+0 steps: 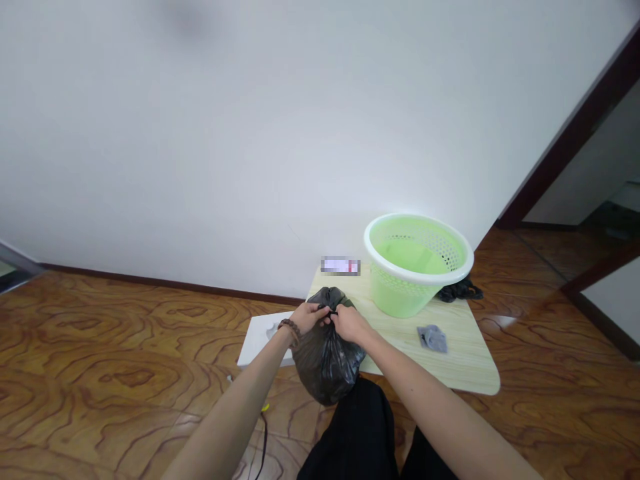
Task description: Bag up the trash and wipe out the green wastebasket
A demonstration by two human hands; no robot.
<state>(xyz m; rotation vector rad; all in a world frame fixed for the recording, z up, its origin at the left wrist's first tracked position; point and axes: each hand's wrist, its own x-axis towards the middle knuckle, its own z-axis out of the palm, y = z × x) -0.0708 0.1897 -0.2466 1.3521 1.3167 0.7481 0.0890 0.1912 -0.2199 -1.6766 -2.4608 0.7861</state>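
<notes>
A full black plastic bag [327, 373] bulges over the near left edge of a light wooden table [395, 343]. Its gathered neck is between my two hands. My left hand [310, 317], with a beaded bracelet on the wrist, pinches the twisted top of the bag from the left. From the right, my right hand [347, 322] has its fingers closed on the same gathered plastic, close to the left fingertips. The bag's contents are hidden.
A green basket with a white rim [423, 273] stands on the table. Near it lie a grey folded cloth [433, 339] and black plastic [460, 291]. A blurred-out phone-like object [341, 266] lies by the wall, and a white board [257, 339] is left of the bag.
</notes>
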